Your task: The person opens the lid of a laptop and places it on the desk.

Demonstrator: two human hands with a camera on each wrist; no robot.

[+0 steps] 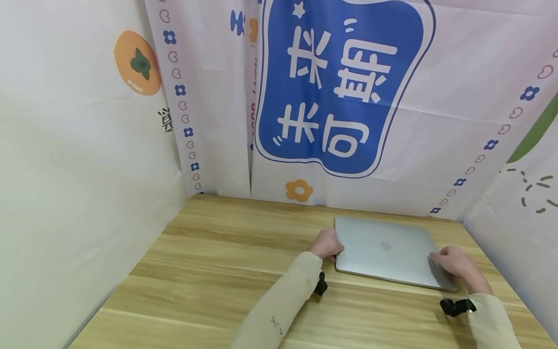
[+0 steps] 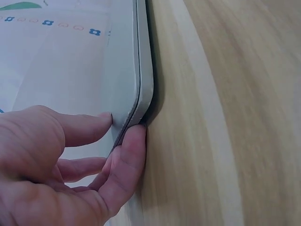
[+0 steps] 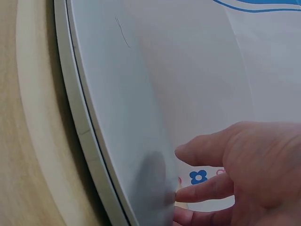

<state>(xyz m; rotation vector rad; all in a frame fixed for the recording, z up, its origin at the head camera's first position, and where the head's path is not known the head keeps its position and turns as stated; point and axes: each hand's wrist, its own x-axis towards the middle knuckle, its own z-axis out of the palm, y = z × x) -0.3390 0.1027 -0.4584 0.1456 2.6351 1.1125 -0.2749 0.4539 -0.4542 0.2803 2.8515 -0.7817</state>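
Observation:
A closed silver laptop (image 1: pixel 370 259) lies on the wooden table towards the right, its lid up with a logo in the middle. My left hand (image 1: pixel 328 244) grips its left edge. In the left wrist view, the thumb of that hand (image 2: pixel 47 165) is on the lid and the fingers reach round and under the rim near a corner. At the opposite edge, my right hand (image 1: pixel 457 264) holds the laptop with its thumb over the lid. The right wrist view shows the laptop's front edge (image 3: pixel 84 122); the right fingertips are partly hidden behind the lid's far side.
The wooden table (image 1: pixel 209 271) extends left and in front of the laptop. A printed cloth (image 1: pixel 218 121) hangs along the table's back edge, with white cloth walls on the left (image 1: pixel 87 169) and right (image 1: pixel 514 223). Black wrist cameras sit below both hands.

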